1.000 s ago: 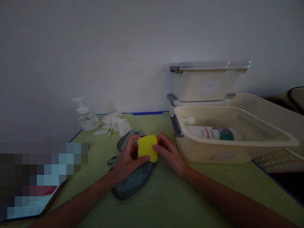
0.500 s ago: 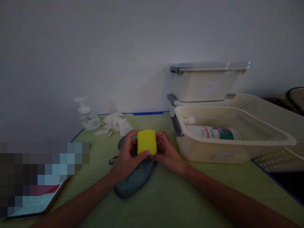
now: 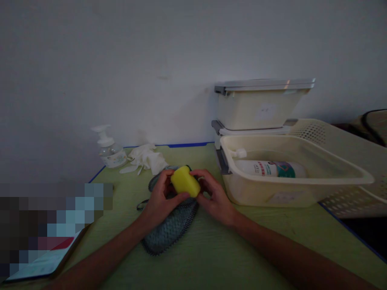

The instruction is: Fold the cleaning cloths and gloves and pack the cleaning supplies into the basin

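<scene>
- Between the left hand and right hand, equally near, a yellow sponge was held, its long axis sloping down rightward.
- Fingers of both gripped its edges.
- Below lay a grey-blue cloth; rightward, a cream basin.

A sponge sits between the left hand and the right hand at the center of a table, above a mesh cloth that lies on the tabletop. At the far left, a pump bottle stands before the wall, with gloves just to its right. A flat item, partly blurred, is at the near left. On the right, a bottle lies in an open bin; behind the bin, a lidded box rests on a lower box. A basket extends along the bin's far and right sides.
</scene>
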